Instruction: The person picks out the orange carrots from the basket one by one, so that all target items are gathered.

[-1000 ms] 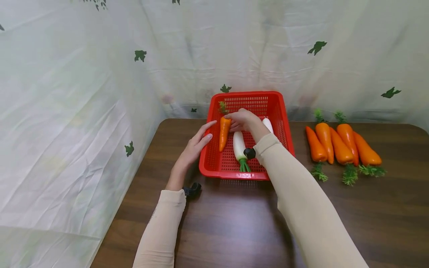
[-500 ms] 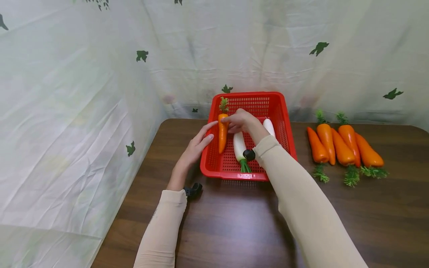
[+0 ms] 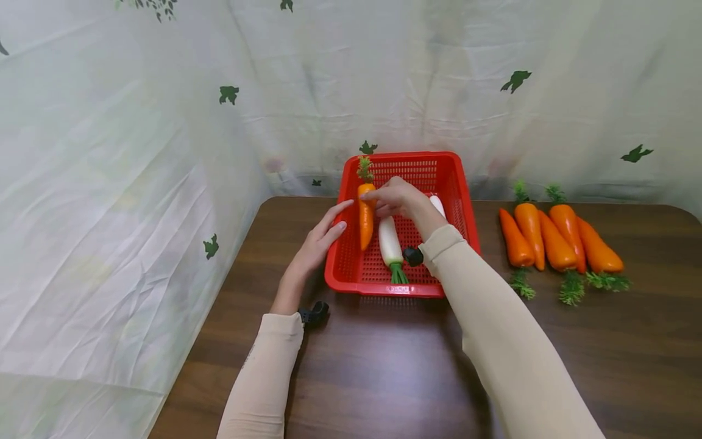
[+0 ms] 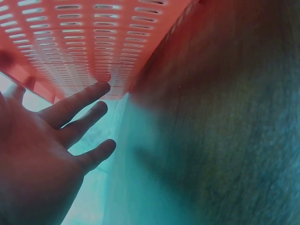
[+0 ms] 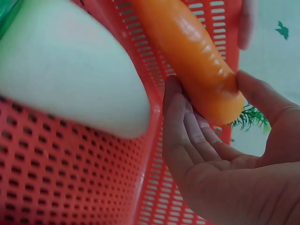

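My right hand [image 3: 403, 198] pinches an orange carrot [image 3: 365, 222] near its leafy end, thumb on one side and fingers on the other in the right wrist view. The carrot [image 5: 187, 51] lies along the left inside of a red basket [image 3: 401, 290], its green top toward the back. Fingers spread, my left hand [image 3: 318, 241] rests at the basket's left rim; in the left wrist view the hand [image 4: 51, 136] is against the slotted outer wall. A white radish [image 3: 390, 241] with green stems lies in the basket's middle. Behind my right wrist, another white radish [image 3: 437, 205] is partly hidden.
Several orange carrots [image 3: 559, 241] lie in a row on the brown wooden table [image 3: 384, 366], right of the basket. A pale curtain [image 3: 340, 73] with dark leaf shapes hangs behind and on the left.
The carrot has shifted slightly back and its grip now shows the thumb over its upper end. My left hand stays at the rim; the other vegetables have not moved.
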Demonstrator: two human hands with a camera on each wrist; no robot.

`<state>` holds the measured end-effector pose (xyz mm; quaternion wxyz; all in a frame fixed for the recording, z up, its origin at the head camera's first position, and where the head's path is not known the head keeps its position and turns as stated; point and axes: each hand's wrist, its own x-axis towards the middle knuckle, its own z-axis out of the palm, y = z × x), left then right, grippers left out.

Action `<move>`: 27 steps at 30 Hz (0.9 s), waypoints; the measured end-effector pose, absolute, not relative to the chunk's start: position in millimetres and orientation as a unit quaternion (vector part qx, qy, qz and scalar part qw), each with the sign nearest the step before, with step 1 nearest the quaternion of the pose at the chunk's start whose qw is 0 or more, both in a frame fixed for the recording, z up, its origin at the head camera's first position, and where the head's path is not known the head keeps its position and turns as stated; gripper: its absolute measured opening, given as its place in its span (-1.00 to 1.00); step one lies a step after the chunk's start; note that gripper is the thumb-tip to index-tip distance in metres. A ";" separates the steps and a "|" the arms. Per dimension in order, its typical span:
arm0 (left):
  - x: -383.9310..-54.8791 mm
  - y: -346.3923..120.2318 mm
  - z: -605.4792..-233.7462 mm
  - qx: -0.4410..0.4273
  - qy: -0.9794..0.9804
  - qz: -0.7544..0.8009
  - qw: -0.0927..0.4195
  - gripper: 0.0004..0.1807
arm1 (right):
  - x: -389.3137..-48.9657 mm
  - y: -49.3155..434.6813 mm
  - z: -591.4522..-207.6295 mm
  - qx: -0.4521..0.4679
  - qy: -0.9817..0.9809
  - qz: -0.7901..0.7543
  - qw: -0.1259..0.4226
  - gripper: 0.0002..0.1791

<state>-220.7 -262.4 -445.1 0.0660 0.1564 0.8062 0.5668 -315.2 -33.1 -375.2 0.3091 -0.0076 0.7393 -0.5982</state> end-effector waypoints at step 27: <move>-220.3 -262.5 -444.1 0.162 0.808 0.564 0.054 -0.41 | -264.8 92.7 -342.5 -0.073 0.702 -0.675 0.216 -0.29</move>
